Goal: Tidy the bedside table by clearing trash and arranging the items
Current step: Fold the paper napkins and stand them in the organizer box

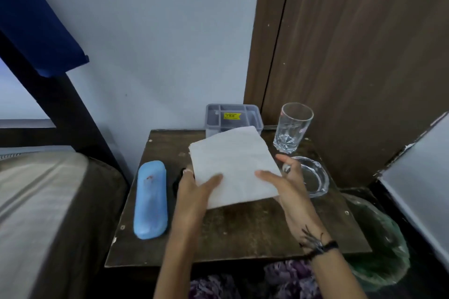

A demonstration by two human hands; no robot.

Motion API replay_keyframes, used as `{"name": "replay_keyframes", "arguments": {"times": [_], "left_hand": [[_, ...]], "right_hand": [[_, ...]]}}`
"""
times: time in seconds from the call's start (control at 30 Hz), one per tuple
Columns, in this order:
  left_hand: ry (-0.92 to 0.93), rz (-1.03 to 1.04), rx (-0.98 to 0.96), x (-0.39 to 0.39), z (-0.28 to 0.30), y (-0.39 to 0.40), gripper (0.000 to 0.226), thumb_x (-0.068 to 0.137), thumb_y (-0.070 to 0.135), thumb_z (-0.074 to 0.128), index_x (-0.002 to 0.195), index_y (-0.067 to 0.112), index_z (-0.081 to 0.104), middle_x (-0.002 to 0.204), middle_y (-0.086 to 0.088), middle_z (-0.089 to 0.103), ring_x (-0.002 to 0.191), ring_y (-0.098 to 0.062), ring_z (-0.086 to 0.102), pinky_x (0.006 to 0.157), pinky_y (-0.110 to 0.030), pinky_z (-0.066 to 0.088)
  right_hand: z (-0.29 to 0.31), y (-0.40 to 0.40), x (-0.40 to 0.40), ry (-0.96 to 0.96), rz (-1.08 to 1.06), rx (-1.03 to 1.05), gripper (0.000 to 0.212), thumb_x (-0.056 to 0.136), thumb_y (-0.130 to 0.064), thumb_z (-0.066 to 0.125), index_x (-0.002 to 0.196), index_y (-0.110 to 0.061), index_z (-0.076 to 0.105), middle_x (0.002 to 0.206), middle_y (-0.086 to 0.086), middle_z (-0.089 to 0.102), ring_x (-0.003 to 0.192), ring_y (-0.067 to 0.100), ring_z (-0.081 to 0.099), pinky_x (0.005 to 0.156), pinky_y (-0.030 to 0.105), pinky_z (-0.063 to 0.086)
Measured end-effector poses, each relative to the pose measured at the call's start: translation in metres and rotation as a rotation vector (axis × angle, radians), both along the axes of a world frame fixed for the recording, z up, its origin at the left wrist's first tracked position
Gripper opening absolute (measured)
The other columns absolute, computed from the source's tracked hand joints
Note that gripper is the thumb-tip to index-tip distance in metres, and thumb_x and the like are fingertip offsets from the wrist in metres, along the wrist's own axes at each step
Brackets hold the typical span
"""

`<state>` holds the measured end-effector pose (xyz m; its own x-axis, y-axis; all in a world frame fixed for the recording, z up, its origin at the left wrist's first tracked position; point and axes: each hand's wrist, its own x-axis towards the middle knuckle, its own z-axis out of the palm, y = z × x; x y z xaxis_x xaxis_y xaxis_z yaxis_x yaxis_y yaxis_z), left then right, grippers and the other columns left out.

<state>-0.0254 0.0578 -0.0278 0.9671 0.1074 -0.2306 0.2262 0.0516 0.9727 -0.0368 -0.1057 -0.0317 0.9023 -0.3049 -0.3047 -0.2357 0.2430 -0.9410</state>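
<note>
A flat white paper napkin [233,162] is held above the middle of the dark wooden bedside table [243,230]. My left hand [194,189] pinches its near left edge, thumb on top. My right hand [289,182] grips its near right edge, thumb on top and fingers underneath. A blue spectacle case [150,199] lies lengthwise on the table's left side. A small dark object [177,181] shows between the case and my left hand, mostly hidden.
A grey plastic divided organiser [233,116] with a yellow sticker stands at the back. An empty drinking glass [292,127] stands at the back right, a clear glass ashtray [313,177] in front of it. A green plastic bag [381,245] sits by the table's right side. A bed [36,201] lies left.
</note>
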Motion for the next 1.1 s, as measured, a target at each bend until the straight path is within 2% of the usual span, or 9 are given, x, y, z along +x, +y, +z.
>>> {"name": "replay_keyframes", "arguments": {"times": [0.13, 0.2, 0.27, 0.33, 0.47, 0.63, 0.8, 1.0, 1.1], "left_hand": [[0.134, -0.064, 0.313, -0.025, -0.03, -0.027, 0.053, 0.084, 0.014, 0.064, 0.127, 0.011, 0.034, 0.111, -0.004, 0.056, 0.096, -0.02, 0.053, 0.077, -0.026, 0.04], [0.164, -0.088, 0.44, -0.029, -0.036, -0.037, 0.062, 0.085, 0.015, 0.063, 0.136, 0.012, 0.027, 0.125, -0.009, 0.055, 0.112, -0.029, 0.053, 0.087, -0.033, 0.041], [0.141, -0.061, 0.524, -0.031, -0.037, -0.045, 0.063, 0.086, 0.014, 0.061, 0.138, 0.012, 0.026, 0.132, -0.011, 0.052, 0.118, -0.031, 0.051, 0.092, -0.036, 0.041], [0.1, -0.011, 0.575, -0.032, -0.036, -0.051, 0.063, 0.087, 0.012, 0.059, 0.14, 0.01, 0.025, 0.139, -0.011, 0.046, 0.121, -0.031, 0.049, 0.094, -0.037, 0.04], [0.064, 0.02, 0.727, -0.034, -0.037, -0.059, 0.064, 0.09, 0.015, 0.054, 0.144, 0.005, 0.021, 0.141, -0.013, 0.04, 0.125, -0.032, 0.044, 0.097, -0.04, 0.04], [0.094, 0.036, 0.916, -0.034, -0.037, -0.054, 0.054, 0.093, 0.025, 0.05, 0.138, 0.004, 0.029, 0.13, -0.012, 0.047, 0.117, -0.03, 0.048, 0.085, -0.043, 0.045], [0.143, 0.043, 0.992, -0.029, -0.036, -0.051, 0.065, 0.092, 0.024, 0.052, 0.144, 0.004, 0.019, 0.141, -0.011, 0.04, 0.125, -0.03, 0.043, 0.087, -0.046, 0.044], [0.105, 0.068, 0.974, -0.028, -0.035, -0.047, 0.058, 0.088, 0.018, 0.058, 0.138, 0.008, 0.031, 0.134, -0.01, 0.045, 0.122, -0.027, 0.041, 0.082, -0.044, 0.045], [0.047, 0.107, 0.943, -0.025, -0.037, -0.044, 0.051, 0.085, 0.011, 0.061, 0.131, 0.008, 0.04, 0.128, -0.01, 0.049, 0.117, -0.028, 0.042, 0.082, -0.042, 0.043]], "right_hand": [[-0.018, -0.028, -0.019, 0.103, 0.179, -0.238, 0.056, 0.08, -0.002, 0.069, 0.126, -0.014, 0.041, 0.093, -0.01, 0.062, 0.063, -0.008, 0.065, 0.051, 0.009, 0.046], [-0.024, -0.035, -0.023, 0.105, 0.244, -0.426, 0.054, 0.082, -0.011, 0.069, 0.13, -0.011, 0.045, 0.107, -0.008, 0.063, 0.08, -0.011, 0.062, 0.066, 0.007, 0.044], [-0.028, -0.038, -0.026, 0.1, 0.286, -0.616, 0.053, 0.084, -0.024, 0.068, 0.132, -0.014, 0.048, 0.128, -0.004, 0.056, 0.109, -0.001, 0.051, 0.086, 0.015, 0.037], [-0.031, -0.038, -0.028, 0.092, 0.304, -0.731, 0.055, 0.086, -0.031, 0.064, 0.135, -0.015, 0.045, 0.126, -0.006, 0.055, 0.119, 0.009, 0.05, 0.09, 0.019, 0.036], [-0.036, -0.033, -0.026, 0.061, 0.273, -0.902, 0.045, 0.091, -0.038, 0.054, 0.13, -0.016, 0.051, 0.121, -0.002, 0.063, 0.114, 0.019, 0.058, 0.093, 0.036, 0.048], [-0.037, -0.024, -0.023, 0.02, 0.151, -1.052, 0.034, 0.092, -0.038, 0.052, 0.118, -0.019, 0.062, 0.106, 0.001, 0.07, 0.097, 0.019, 0.063, 0.082, 0.034, 0.05], [-0.036, -0.015, -0.02, 0.024, 0.147, -1.229, 0.033, 0.091, -0.044, 0.051, 0.118, -0.026, 0.059, 0.108, -0.004, 0.068, 0.094, 0.021, 0.064, 0.079, 0.035, 0.051], [-0.034, -0.006, -0.016, -0.05, 0.107, -1.177, 0.034, 0.09, -0.031, 0.059, 0.122, -0.022, 0.056, 0.11, -0.003, 0.068, 0.097, 0.018, 0.064, 0.08, 0.033, 0.052], [-0.034, -0.009, -0.013, -0.09, 0.083, -0.967, 0.034, 0.085, -0.017, 0.065, 0.117, -0.021, 0.056, 0.095, -0.013, 0.064, 0.084, 0.0, 0.06, 0.071, 0.017, 0.049]]}}
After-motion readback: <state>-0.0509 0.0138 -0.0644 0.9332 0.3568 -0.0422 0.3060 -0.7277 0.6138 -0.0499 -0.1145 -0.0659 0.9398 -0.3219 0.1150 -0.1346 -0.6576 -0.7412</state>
